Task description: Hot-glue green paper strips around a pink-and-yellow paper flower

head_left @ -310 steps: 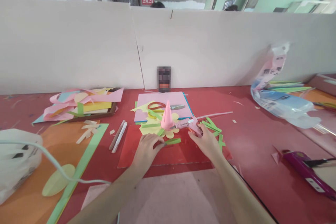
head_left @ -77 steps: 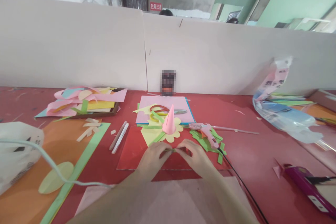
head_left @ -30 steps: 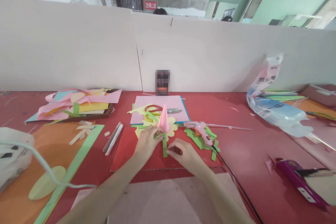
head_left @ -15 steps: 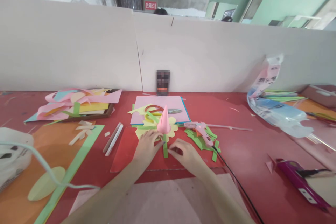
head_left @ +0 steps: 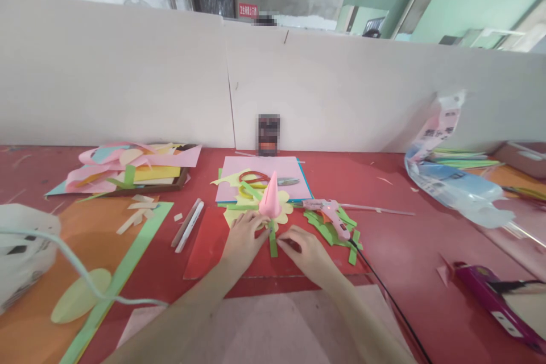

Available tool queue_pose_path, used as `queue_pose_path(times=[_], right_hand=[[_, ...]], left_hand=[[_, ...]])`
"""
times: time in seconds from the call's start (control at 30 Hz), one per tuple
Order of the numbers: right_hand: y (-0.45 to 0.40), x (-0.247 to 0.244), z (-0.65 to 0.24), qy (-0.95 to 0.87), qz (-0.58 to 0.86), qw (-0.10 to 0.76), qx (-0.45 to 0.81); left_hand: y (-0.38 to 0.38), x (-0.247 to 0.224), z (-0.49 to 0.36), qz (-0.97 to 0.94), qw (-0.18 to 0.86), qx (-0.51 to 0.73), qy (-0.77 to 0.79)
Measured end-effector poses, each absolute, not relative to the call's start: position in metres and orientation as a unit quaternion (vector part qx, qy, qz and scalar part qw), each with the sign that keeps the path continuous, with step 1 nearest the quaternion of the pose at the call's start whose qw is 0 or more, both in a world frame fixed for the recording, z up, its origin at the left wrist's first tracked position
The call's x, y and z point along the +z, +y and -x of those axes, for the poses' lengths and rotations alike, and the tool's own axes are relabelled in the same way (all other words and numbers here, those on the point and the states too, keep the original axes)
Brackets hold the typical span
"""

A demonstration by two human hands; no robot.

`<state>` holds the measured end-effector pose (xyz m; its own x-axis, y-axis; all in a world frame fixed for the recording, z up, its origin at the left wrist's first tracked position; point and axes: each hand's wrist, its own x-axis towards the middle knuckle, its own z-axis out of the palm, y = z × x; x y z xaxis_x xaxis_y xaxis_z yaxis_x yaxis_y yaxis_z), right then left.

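Note:
A pink paper cone stands point up among pale yellow petal-shaped paper. A green paper strip runs from the cone's base toward me. My left hand is closed at the base of the cone, its fingers on the lower left side and its thumb by the strip's upper end. To the right of the strip, my right hand is curled with thumb and fingertips together close to the strip's edge; whatever they may hold is too small to make out. Red sheet lies beneath.
A pink glue gun rests on green paper scraps, its black cord running toward me. Red-handled scissors lie on a pink sheet. Pens and a scrap-filled tray are left; a purple power strip is right.
The whole view has shifted slightly, so everything appears a little further right. Both hands, the cone and the green strip keep nearly the same places relative to each other.

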<state>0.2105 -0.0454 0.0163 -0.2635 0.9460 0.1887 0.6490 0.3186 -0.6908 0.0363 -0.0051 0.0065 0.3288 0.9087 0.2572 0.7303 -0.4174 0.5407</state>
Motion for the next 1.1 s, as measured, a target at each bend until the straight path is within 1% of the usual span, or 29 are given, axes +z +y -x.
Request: queue_pose_path(times=[0.4, 0.63, 1.1], right_hand=[[-0.0453, 0.017, -0.2098, -0.763, 0.527, 0.289, 0.238], [-0.0457, 0.0159, -0.2103, -0.76, 0.528, 0.293, 0.238], [-0.0444, 0.0141, -0.21, -0.76, 0.532, 0.292, 0.234]], left_hand=[[-0.0034, 0.007, -0.0384, -0.788, 0.194, 0.258, 0.524], [-0.003, 0.005, -0.0386, -0.788, 0.186, 0.25, 0.531], [-0.0043, 0.0068, -0.0415, -0.79, 0.203, 0.245, 0.525]])
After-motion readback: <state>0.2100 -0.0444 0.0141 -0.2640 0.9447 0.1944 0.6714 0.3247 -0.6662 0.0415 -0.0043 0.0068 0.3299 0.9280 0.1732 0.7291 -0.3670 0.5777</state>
